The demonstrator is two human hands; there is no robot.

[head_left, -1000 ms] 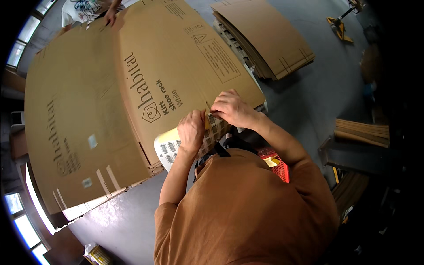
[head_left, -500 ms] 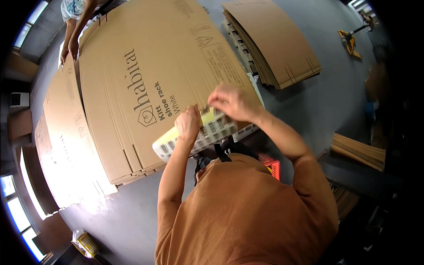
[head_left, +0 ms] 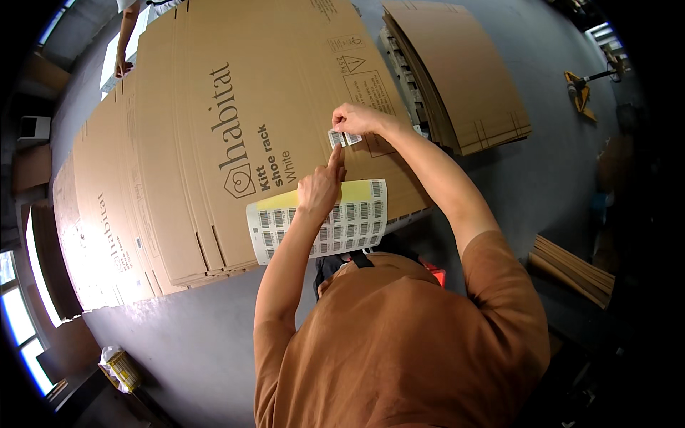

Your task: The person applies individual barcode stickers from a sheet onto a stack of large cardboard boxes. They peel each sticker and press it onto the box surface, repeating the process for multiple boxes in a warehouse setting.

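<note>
A broad flat brown cardboard carton [head_left: 185,128] with printing on it lies in front of me on a stack. Near its right side my right hand [head_left: 362,120] pinches the upper edge of a small white barcode sticker [head_left: 345,139], which lies against the cardboard. The stretched index finger of my left hand [head_left: 320,189] touches the sticker's lower edge, its other fingers curled. Under that hand and wrist a white sheet of barcode labels [head_left: 360,221] rests along the carton's near edge. Its upper strip shows bare yellow backing.
At the far left, another person's hand [head_left: 123,68] is by the carton's edge. More flat cardboard [head_left: 457,71] is stacked to the right on a pallet. A yellow pallet jack [head_left: 581,96] stands far right. Cardboard sheets [head_left: 571,271] lie at the lower right.
My right hand has moved up from the label sheet and has a sticker at the carton. My left hand's fist has loosened, its index finger now stretched. The other person's carton at left has shifted.
</note>
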